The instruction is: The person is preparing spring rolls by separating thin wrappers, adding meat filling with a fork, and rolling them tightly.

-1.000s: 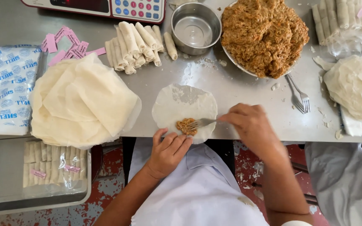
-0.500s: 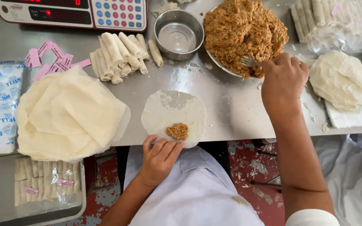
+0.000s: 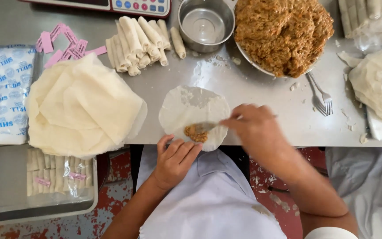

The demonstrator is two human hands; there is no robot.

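Observation:
A round thin wrapper (image 3: 191, 108) lies flat at the near edge of the steel table. A small lump of brown filling (image 3: 194, 133) sits on its near part. My right hand (image 3: 255, 130) holds a fork (image 3: 206, 127) whose tines rest on that filling. My left hand (image 3: 175, 157) has its fingertips on the wrapper's near edge, just below the filling, and holds nothing. A large bowl heaped with brown filling (image 3: 281, 31) stands at the far right.
A stack of wrappers (image 3: 82, 106) lies left. Rolled spring rolls (image 3: 140, 42), pink slips (image 3: 60, 42), a small steel bowl (image 3: 206, 24) and a scale (image 3: 142, 6) are at the back. A spare fork (image 3: 321, 97), more wrappers (image 3: 376, 82), and a tray of packed rolls (image 3: 45, 175) surround.
My right hand went up to the big bowl with the fork, then came back down to the wrapper. The fork now rests on the filling lump. My left hand stayed at the wrapper's edge.

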